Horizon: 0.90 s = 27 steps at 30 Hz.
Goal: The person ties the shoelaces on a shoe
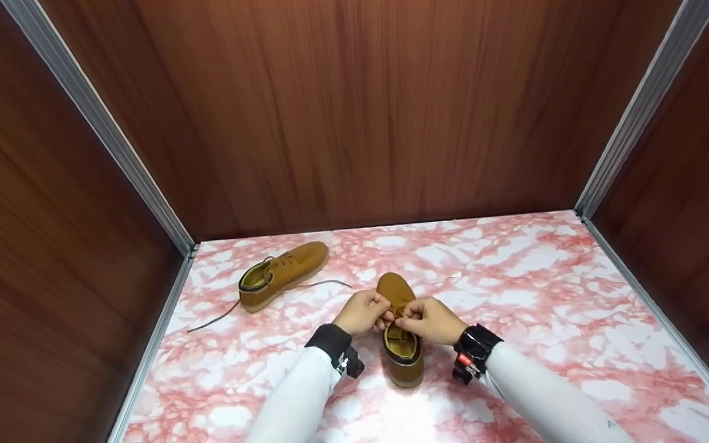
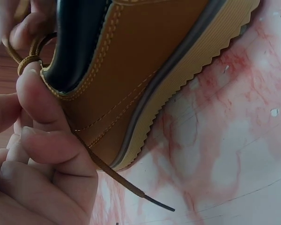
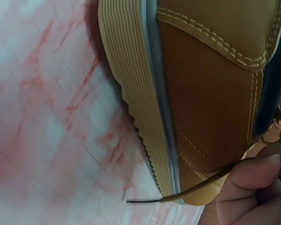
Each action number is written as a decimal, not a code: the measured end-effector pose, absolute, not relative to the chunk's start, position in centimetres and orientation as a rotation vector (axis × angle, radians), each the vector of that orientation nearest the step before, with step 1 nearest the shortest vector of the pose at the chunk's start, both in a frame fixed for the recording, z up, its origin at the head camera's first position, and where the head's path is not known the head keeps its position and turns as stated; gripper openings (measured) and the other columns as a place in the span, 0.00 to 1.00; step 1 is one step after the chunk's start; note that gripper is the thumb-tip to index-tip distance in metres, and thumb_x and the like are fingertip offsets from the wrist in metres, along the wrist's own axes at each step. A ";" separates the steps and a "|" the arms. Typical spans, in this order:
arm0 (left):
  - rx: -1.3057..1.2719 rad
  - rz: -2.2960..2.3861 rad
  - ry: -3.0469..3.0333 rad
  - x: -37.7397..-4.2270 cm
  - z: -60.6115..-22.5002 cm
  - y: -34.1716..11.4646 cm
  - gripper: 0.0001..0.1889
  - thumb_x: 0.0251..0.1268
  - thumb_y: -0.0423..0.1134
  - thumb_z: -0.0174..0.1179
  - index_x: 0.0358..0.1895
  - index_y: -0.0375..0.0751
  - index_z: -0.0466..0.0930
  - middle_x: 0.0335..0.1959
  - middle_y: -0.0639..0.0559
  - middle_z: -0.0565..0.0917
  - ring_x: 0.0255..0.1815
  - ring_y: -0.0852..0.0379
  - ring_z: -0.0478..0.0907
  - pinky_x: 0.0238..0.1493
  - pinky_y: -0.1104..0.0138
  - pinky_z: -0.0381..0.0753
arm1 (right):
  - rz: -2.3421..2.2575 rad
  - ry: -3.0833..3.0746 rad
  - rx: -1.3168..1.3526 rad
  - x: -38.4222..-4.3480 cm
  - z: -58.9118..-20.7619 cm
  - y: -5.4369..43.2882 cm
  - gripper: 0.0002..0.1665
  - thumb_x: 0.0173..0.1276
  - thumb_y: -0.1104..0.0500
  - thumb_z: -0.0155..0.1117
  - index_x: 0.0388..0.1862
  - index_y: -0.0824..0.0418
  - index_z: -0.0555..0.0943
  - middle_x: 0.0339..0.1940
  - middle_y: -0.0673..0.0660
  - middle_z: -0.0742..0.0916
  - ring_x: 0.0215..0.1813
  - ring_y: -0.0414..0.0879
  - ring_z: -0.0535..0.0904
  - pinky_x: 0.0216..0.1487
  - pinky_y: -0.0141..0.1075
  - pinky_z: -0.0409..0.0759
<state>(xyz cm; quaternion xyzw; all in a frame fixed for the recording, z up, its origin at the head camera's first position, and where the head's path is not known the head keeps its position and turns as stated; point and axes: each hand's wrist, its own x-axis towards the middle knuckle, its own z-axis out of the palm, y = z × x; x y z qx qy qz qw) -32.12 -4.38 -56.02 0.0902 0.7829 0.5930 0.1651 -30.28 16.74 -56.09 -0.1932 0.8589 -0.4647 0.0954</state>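
While pinching a brown lace (image 2: pixel 116 173) with the thumb and finger of the left hand (image 1: pixel 364 311), also pinching lace in the right hand (image 1: pixel 434 320), just beside it, over the top of a tan shoe (image 1: pixel 406 373). Letting a dark lace tip (image 3: pixel 143 201) hang down from each hand. Wearing white sleeves (image 1: pixel 296 394) and a black band (image 1: pixel 328 343) on each wrist. Seeing the shoe sit upright between the wrists, on a pink and white tabletop (image 1: pixel 514 277), with its toe pointing away. Farther off to the left, seeing another tan shoe (image 1: pixel 299 266), upright too, with loose laces (image 1: pixel 213 321) lying out on both sides. Behind it all, seeing a brown wall (image 1: pixel 354 123).
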 end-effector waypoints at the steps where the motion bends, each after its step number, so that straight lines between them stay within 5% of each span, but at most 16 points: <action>1: 0.260 1.690 2.229 -32.1 -56.0 -4.4 0.08 0.78 0.35 0.57 0.41 0.34 0.81 0.31 0.47 0.90 0.21 0.60 0.79 0.25 0.72 0.80 | -1.377 2.548 -0.569 -30.3 -56.1 16.8 0.15 0.70 0.54 0.70 0.25 0.59 0.81 0.23 0.44 0.79 0.26 0.35 0.73 0.27 0.26 0.71; 9: 0.251 1.703 2.239 -32.2 -55.9 -5.0 0.09 0.79 0.35 0.56 0.39 0.34 0.80 0.29 0.47 0.88 0.19 0.60 0.78 0.21 0.73 0.77 | -1.441 2.534 -0.461 -30.6 -55.5 17.6 0.11 0.73 0.58 0.65 0.30 0.60 0.81 0.25 0.47 0.79 0.26 0.37 0.74 0.27 0.28 0.74; 19: 0.281 1.651 2.345 -32.3 -55.9 -6.1 0.07 0.80 0.34 0.54 0.41 0.34 0.77 0.41 0.25 0.87 0.20 0.62 0.78 0.29 0.71 0.80 | -1.416 2.660 -0.437 -31.4 -55.4 18.9 0.18 0.77 0.53 0.65 0.31 0.66 0.82 0.20 0.45 0.76 0.25 0.37 0.72 0.28 0.29 0.71; 27: 0.290 1.524 2.466 -32.3 -56.3 -7.1 0.09 0.81 0.36 0.53 0.39 0.35 0.78 0.35 0.35 0.88 0.24 0.54 0.83 0.26 0.74 0.74 | -1.329 2.800 -0.370 -31.7 -55.7 20.0 0.20 0.76 0.51 0.67 0.23 0.55 0.78 0.17 0.44 0.72 0.24 0.37 0.67 0.29 0.30 0.66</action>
